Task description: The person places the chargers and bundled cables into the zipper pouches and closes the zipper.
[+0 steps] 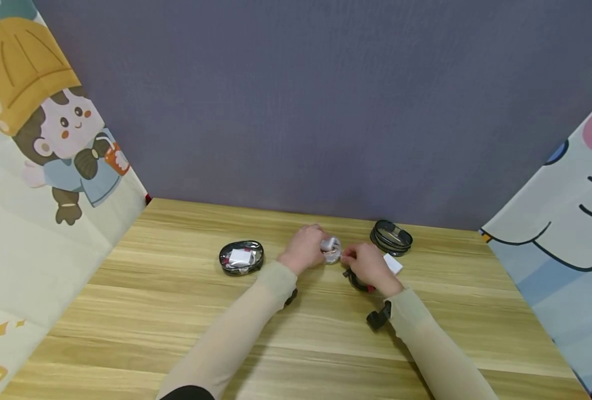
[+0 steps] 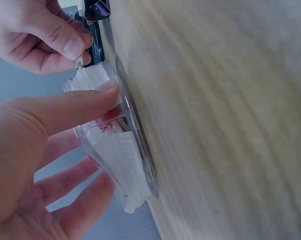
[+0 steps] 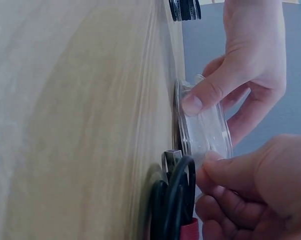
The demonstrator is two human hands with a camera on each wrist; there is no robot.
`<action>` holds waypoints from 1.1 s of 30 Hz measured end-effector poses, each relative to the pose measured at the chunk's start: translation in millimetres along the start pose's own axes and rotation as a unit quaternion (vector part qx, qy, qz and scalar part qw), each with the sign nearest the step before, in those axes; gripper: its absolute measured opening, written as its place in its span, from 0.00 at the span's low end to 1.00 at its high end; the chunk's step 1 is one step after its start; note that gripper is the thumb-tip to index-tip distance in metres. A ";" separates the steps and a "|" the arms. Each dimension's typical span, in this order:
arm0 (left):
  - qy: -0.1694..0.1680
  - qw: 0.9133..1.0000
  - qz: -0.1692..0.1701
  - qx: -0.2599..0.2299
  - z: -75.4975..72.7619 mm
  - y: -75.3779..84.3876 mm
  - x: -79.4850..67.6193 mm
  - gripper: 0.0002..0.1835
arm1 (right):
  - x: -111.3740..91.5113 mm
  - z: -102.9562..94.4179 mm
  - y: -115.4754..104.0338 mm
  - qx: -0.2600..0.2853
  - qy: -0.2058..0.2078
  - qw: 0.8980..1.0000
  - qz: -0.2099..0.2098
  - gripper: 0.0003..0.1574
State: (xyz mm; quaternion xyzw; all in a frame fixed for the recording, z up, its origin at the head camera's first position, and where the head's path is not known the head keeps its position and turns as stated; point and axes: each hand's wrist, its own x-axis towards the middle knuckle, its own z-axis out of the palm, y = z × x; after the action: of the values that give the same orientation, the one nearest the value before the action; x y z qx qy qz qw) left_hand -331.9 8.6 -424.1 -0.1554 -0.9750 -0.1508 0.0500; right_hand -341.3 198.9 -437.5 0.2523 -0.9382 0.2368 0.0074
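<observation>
My left hand (image 1: 303, 248) grips a small clear oval zip case (image 1: 332, 254) standing on the wooden table, thumb on one side and fingers round the other. Through its see-through wall in the left wrist view show white pieces and something red. At the case's near-right end, my right hand (image 1: 367, 263) pinches a small zipper pull (image 2: 79, 63) between thumb and forefinger, its other fingers curled. Just beneath the right hand lies a coiled black cable (image 3: 173, 200) with a metal plug end (image 3: 171, 159) and a red tie (image 3: 190, 230).
A white block (image 1: 393, 264) lies right of the right hand. Behind it is a black-rimmed oval case (image 1: 391, 238). Another black-rimmed clear case (image 1: 242, 258), with a white block and red bits inside, rests to the left. A grey panel (image 1: 296, 111) borders the table's back.
</observation>
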 end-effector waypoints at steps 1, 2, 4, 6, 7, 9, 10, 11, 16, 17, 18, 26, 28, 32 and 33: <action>0.000 1.000 -0.001 0.002 0.7 0.1 -0.1 0.28 | -0.1 -0.1 0.2 0.001 0.001 1.000 0.000 0.06; -0.001 1.000 0.002 0.006 1.2 0.1 -0.1 0.28 | -0.2 -0.1 0.5 0.001 0.001 1.000 0.000 0.06; -0.004 1.000 0.009 0.016 2.2 -0.3 -0.2 0.29 | -0.1 0.0 1.5 -0.001 0.000 1.000 0.001 0.06; -0.008 0.999 0.019 0.024 2.5 -0.9 -0.3 0.31 | 0.1 0.0 2.6 -0.003 0.001 1.000 0.003 0.06; -0.010 0.999 0.025 0.029 2.6 -1.4 -0.5 0.32 | 0.3 0.1 3.3 -0.003 0.002 1.000 0.004 0.06; -0.015 0.999 0.035 0.032 2.0 -2.1 -0.9 0.33 | 0.9 0.3 5.1 -0.005 0.003 1.000 0.004 0.06; -0.018 0.999 0.039 0.032 1.5 -2.3 -1.3 0.33 | 1.1 0.4 5.8 -0.006 0.004 1.000 0.005 0.06; -0.021 0.998 0.041 0.034 1.2 -2.4 -1.6 0.33 | 1.3 0.4 6.7 -0.007 0.006 1.000 0.007 0.06; -0.028 0.998 0.041 0.041 0.7 -1.6 -2.8 0.32 | 1.0 0.8 9.3 -0.016 0.015 1.000 0.013 0.05; -0.027 0.998 0.039 0.041 0.9 -1.3 -2.9 0.33 | 0.8 0.9 9.2 -0.016 0.018 1.000 0.013 0.05; -0.026 0.998 0.036 0.039 0.9 -1.1 -3.2 0.33 | 0.6 1.1 8.9 -0.017 0.019 1.000 0.011 0.05; -0.016 0.999 0.018 0.031 0.7 -1.3 -5.1 0.33 | 0.0 4.5 4.1 -0.012 0.022 1.000 -0.002 0.07; -0.014 1.000 0.012 0.025 0.7 -1.4 -5.4 0.33 | -0.2 4.7 2.3 -0.013 0.024 1.000 0.001 0.07; -0.004 1.000 0.007 0.023 0.1 -1.0 -5.4 0.32 | -0.9 4.3 -1.8 -0.012 0.027 1.000 0.005 0.07; -0.002 1.000 0.007 0.024 0.1 -0.8 -5.4 0.32 | -1.3 4.2 -2.5 -0.014 0.027 1.000 0.004 0.07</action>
State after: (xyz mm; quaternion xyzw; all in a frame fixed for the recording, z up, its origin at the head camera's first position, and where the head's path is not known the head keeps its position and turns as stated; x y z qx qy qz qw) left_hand -327.0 6.3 -425.1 -0.1613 -0.9774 -0.1263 0.0525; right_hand -338.5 195.8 -440.3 0.2416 -0.9419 0.2305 0.0353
